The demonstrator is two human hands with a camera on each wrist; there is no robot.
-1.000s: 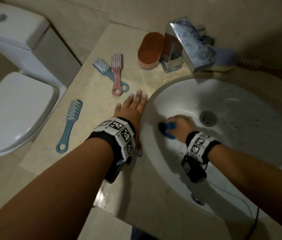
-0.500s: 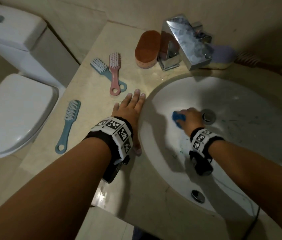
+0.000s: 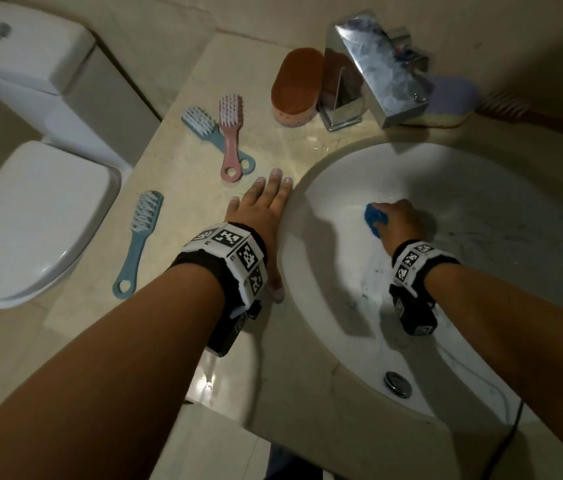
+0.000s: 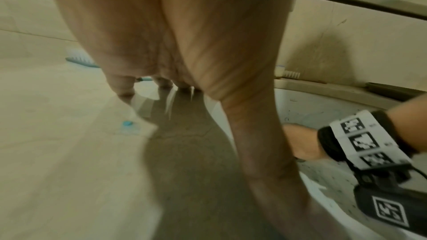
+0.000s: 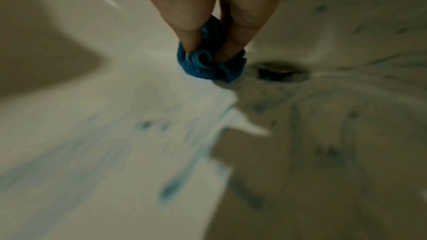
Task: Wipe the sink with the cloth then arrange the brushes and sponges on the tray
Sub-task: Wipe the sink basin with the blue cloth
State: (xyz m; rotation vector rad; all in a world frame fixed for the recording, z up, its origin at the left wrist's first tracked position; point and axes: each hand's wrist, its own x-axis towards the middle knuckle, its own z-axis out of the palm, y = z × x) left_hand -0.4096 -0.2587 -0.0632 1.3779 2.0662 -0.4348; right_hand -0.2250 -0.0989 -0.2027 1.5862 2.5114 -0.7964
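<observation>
Head view: left hand [image 3: 262,216] lies flat on the table [image 3: 204,188], fingers straight and spread a little, just beside the sink [image 3: 515,216] rim. Right hand [image 3: 400,220] is down in the basin, fingers curled round a bunched blue cloth [image 3: 374,219] that presses on the white sink wall. Blue smears on the basin below the hand. Overflow hole [image 3: 397,384] near the front rim. On the table: a blue brush [image 3: 140,237] alone at the left edge; a second blue brush [image 3: 214,136] and a pink brush [image 3: 231,136] crossing at their handles, just beyond the left fingertips. Orange sponge [image 3: 295,86] stands beside the chrome faucet [image 3: 377,69]; a purple and yellow sponge [image 3: 449,98] sits behind the faucet, and a dark brush [image 3: 532,116] lies far right. Toilet [image 3: 31,216] left of the table.

Left wrist view: palm and straight fingers [image 4: 122,87] press on the table, tips touching it. A small blue speck [image 4: 127,123] on the table by the hand. Right hand [image 4: 300,141] shows at the right, inside the sink, with its marker wristband.

Right wrist view: blurred. Fingers [image 5: 189,30] pinch the balled cloth [image 5: 208,65] against the basin, just beside the drain [image 5: 277,70]. Blue streaks [image 5: 171,189] on the wet sink surface below.
</observation>
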